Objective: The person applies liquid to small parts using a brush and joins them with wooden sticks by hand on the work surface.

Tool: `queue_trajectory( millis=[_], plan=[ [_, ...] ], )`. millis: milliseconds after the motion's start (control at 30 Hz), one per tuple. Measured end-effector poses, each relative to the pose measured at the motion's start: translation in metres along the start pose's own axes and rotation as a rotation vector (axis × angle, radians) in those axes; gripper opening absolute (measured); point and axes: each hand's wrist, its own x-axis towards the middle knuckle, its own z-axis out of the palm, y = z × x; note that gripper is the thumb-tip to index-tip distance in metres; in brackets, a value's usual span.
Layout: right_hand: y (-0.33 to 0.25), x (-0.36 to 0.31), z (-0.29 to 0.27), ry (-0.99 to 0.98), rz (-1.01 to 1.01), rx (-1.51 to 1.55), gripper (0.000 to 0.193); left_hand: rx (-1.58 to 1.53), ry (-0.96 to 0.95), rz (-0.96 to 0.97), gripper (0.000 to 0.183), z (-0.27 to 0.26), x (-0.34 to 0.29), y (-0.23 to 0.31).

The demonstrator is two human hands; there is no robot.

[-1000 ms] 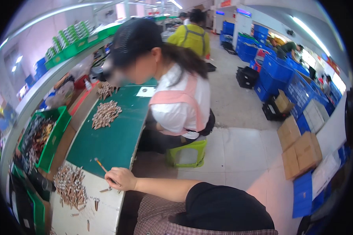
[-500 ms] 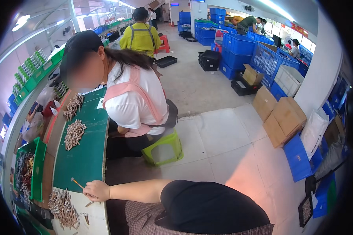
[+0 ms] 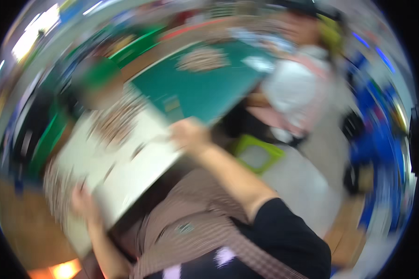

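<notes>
The view is heavily smeared by motion. My right hand (image 3: 188, 135) rests at the right edge of a white tabletop (image 3: 125, 172), beside where a green mat (image 3: 205, 90) begins. Whether it holds anything is lost in the blur. My left hand (image 3: 81, 202) sits at the near left edge of the same tabletop, its fingers too blurred to read. Between the hands, farther back, lies a pile of small brown sticks (image 3: 118, 121). A second pile (image 3: 202, 59) lies on the green mat.
A co-worker in a white shirt and pink apron (image 3: 293, 88) sits at the right side of the mat, over a green stool (image 3: 256, 153). Green bins (image 3: 46, 139) line the table's left side. Blue crates (image 3: 377, 139) stand at the far right.
The view has swung left and down onto the table and blurred. My left hand has come into view at the table's near edge. My right hand stays at the table's right edge.
</notes>
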Motion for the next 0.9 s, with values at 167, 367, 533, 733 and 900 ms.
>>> queue_trajectory(
  millis=[167,367,533,733,900],
  plan=[
    [0.016,0.006,-0.004,0.143,-0.415,-0.341,0.007,-1.008,-0.242,-0.235,0.009,-0.014,-0.001,0.040],
    [-0.014,0.005,0.030,0.037,-0.298,0.007,0.024,-1.193,-0.409,-0.533,0.012,-0.031,-0.005,0.049],
    [-0.006,0.003,0.037,0.055,-0.292,0.062,0.030,-1.272,-0.462,-0.618,0.012,-0.008,0.003,0.054],
    [-0.005,0.011,0.034,0.103,-0.206,0.034,0.029,-0.665,-0.273,-0.140,0.021,0.007,0.016,0.032],
    [-0.002,0.012,0.030,0.044,-0.258,0.027,0.028,-0.390,-0.140,-0.090,0.018,-0.010,0.012,0.026]
  ],
)
